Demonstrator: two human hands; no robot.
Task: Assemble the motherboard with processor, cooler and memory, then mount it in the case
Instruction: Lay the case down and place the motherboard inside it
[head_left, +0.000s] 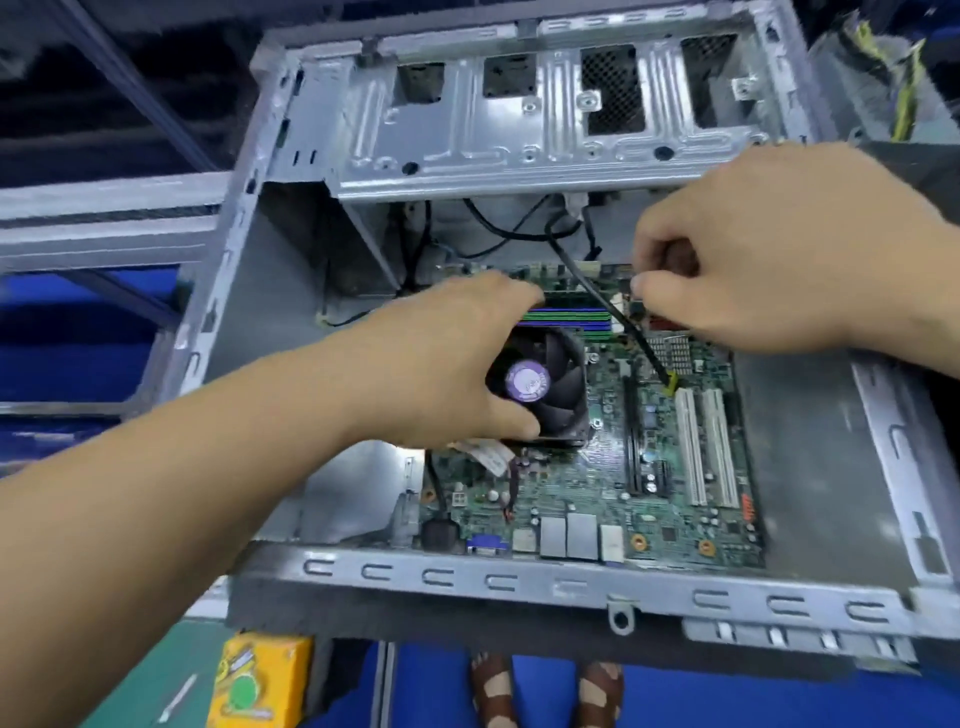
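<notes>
The green motherboard (582, 499) lies inside the open grey metal case (519, 582). A black cooler fan (550, 384) with a purple hub label sits on the board. My left hand (441, 364) grips the cooler from its left side, thumb at its near edge. Memory slots (566, 318) in green and blue run just behind the fan. My right hand (769, 260) hovers over the board's far right corner, fingers curled and pinching at something small there, beside a black cable (613, 306) with a yellow plug. What it pinches is hidden.
A drive bay bracket (519, 130) spans the far end of the case, with loose black cables below it. Two white expansion slots (706, 447) stand on the board's right. A yellow box (260, 680) lies on the green mat near the case's front left corner.
</notes>
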